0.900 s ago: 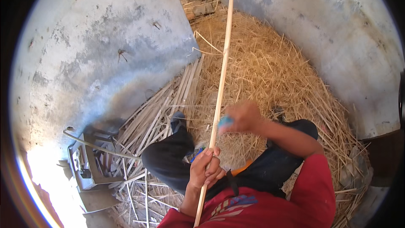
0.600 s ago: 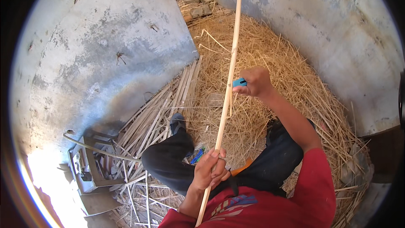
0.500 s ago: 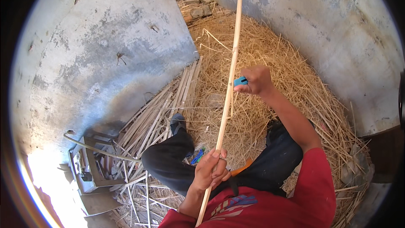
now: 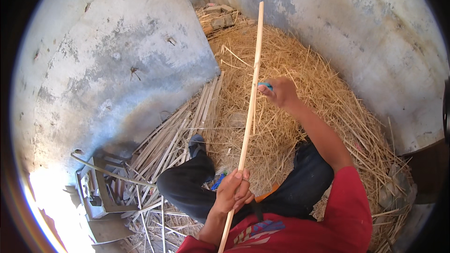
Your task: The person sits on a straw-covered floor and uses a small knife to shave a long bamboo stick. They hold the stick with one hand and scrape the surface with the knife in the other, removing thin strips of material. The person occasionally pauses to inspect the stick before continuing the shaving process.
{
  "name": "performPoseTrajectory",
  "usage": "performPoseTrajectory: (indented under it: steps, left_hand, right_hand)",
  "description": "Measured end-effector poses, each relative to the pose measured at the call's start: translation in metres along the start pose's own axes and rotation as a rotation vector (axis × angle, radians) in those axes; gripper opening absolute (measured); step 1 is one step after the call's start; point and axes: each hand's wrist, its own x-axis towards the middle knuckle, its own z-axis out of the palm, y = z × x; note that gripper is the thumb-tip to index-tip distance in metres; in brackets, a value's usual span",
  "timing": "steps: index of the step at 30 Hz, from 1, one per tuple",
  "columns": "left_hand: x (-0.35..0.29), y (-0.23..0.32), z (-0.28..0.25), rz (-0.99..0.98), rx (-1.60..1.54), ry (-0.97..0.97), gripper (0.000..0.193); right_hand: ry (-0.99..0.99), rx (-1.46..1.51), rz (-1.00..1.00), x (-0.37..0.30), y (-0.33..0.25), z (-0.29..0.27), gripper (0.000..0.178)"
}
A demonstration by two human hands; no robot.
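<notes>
The left hand [image 4: 232, 191] has its grip closed around the lower part of a long, pale wooden strip [image 4: 249, 129], fingers folded over it and thumb on top. The right hand [image 4: 281, 93] has its grip curled tight on a small teal tool [image 4: 266, 85], mostly hidden by the fingers; its working end does not show clearly.

The strip's long axis runs away from the person, from the lap up to the far wall, leaning slightly right at the top. It passes through the left grip and lies immediately left of the right grip, well above the left hand. The right hand is the nearer one to the strip's far end. The tool sits right at the strip's right edge; whether it touches cannot be told. Just beyond it, thin curled shavings [image 4: 238, 56] stick out leftward from the strip, and a fine sliver [image 4: 254, 118] hangs along its right side below the tool.

Farther out, the person's bent legs in dark trousers frame the straw heap [image 4: 300, 61], with a bundle of loose slats [image 4: 190, 115] to the left. At the lower left stands a box-like wooden frame [image 4: 108, 201], open-sided; slats and scraps show through it, though whether they lie inside or behind is unclear. A curved rod [image 4: 115, 174] crosses over it.
</notes>
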Motion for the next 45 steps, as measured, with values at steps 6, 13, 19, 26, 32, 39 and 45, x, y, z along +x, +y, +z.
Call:
performPoseTrajectory:
  steps: [6, 13, 19, 26, 32, 39, 45]
  left_hand:
    - [-0.006, -0.001, 0.001, 0.019, -0.011, 0.043, 0.021]
    - [-0.011, -0.012, 0.004, -0.027, -0.061, -0.03, 0.025]
    - [-0.007, -0.008, 0.0, -0.002, 0.029, -0.001, 0.026]
    - [-0.012, 0.0, 0.0, 0.03, 0.06, -0.009, 0.024]
    - [-0.007, -0.005, 0.005, -0.015, 0.033, 0.007, 0.024]
    - [0.001, -0.01, 0.004, -0.025, 0.043, -0.002, 0.025]
    - [-0.006, -0.005, 0.001, 0.019, 0.139, -0.021, 0.025]
  right_hand:
    - [-0.431, 0.68, 0.589, -0.021, -0.038, -0.006, 0.077]
    - [0.297, -0.323, -0.149, -0.01, -0.014, -0.022, 0.077]
    - [-0.145, 0.031, 0.257, -0.008, -0.022, -0.009, 0.077]
    - [-0.561, 0.698, 0.754, -0.002, -0.047, -0.024, 0.079]
    - [0.162, -0.14, 0.077, -0.013, -0.019, -0.009, 0.075]
    - [0.067, -0.084, 0.307, 0.0, -0.009, -0.01, 0.078]
    - [-0.221, 0.33, 0.561, 0.006, -0.015, -0.01, 0.079]
